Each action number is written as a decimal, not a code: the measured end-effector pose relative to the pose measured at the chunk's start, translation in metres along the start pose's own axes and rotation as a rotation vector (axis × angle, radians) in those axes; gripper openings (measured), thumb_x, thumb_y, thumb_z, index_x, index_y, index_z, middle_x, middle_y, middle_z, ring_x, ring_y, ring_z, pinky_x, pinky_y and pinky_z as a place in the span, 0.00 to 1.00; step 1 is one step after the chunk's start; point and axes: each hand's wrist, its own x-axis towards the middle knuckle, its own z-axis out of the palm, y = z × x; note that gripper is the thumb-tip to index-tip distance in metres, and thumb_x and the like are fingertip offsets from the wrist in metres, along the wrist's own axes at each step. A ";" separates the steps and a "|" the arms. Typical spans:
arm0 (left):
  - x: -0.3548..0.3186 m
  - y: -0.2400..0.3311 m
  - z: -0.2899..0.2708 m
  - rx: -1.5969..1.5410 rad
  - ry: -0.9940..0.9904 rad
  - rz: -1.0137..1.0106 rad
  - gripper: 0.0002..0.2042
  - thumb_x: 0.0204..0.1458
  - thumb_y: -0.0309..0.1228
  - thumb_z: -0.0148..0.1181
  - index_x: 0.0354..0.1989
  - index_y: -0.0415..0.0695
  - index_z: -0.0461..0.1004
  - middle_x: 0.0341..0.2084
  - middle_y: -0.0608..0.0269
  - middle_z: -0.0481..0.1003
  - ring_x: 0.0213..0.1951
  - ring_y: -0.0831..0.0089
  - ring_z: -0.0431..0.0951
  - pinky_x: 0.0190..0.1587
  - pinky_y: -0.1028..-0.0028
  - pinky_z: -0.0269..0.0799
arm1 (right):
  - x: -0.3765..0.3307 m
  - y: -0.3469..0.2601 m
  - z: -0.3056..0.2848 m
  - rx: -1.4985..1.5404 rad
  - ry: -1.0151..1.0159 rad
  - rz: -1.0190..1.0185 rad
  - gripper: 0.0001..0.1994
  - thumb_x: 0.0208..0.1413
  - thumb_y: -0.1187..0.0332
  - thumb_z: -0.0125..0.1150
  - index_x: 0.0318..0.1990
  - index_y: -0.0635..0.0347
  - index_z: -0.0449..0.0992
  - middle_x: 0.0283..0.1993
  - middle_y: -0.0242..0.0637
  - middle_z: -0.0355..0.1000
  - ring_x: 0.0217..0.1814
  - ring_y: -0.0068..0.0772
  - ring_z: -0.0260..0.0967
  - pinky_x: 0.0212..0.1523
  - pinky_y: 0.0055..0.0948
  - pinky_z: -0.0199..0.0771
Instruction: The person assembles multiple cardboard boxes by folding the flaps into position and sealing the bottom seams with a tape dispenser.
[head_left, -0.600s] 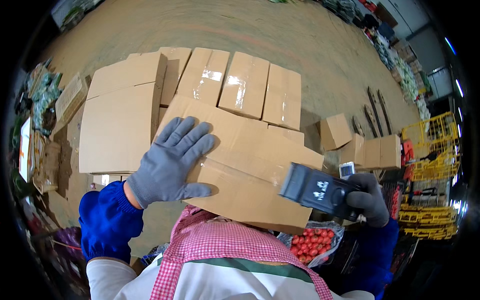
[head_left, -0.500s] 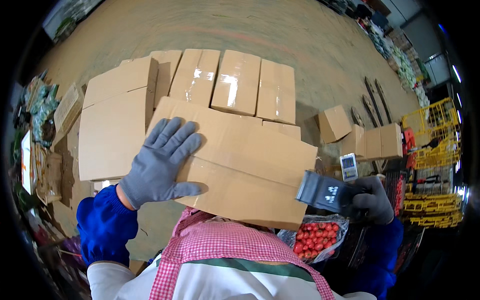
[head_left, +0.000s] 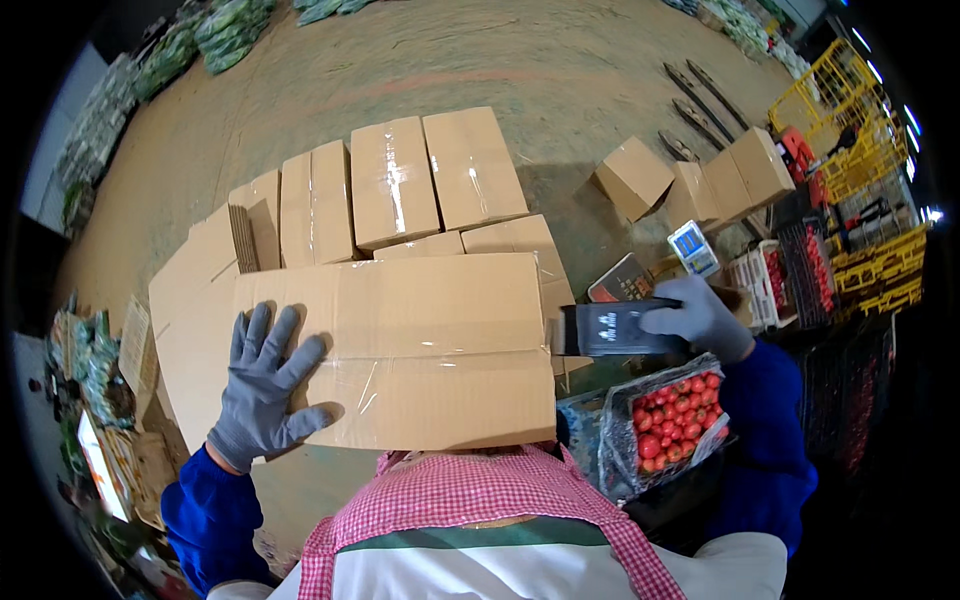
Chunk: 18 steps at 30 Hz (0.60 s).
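Observation:
A closed brown cardboard box (head_left: 420,350) lies straight in front of me, clear tape running along its top seam. My left hand (head_left: 262,385), in a grey glove, rests flat on the box's left end with the fingers spread. My right hand (head_left: 700,315), also gloved, grips a dark tape dispenser (head_left: 610,328) held level at the box's right edge. I wear blue sleeves and a red-checked apron.
Several sealed cardboard boxes (head_left: 400,185) lie in rows on the dirt floor beyond. Three more boxes (head_left: 700,180) stand at the right. A bagged crate of red tomatoes (head_left: 665,420) sits by my right arm. Yellow crates (head_left: 850,110) stack at the far right; greens (head_left: 210,30) line the far edge.
The box in front has turned from slanted to square with me. The tape dispenser has moved to the box's right edge, and my left hand has slid to its left end.

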 end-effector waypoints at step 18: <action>0.192 0.177 -0.003 -0.068 -0.314 0.657 0.22 0.48 0.50 0.54 0.33 0.41 0.80 0.30 0.51 0.77 0.42 0.56 0.75 0.56 0.56 0.58 | 0.027 0.018 0.028 -0.194 0.093 -0.204 0.23 0.45 0.50 0.64 0.23 0.68 0.77 0.21 0.49 0.71 0.22 0.42 0.70 0.26 0.35 0.69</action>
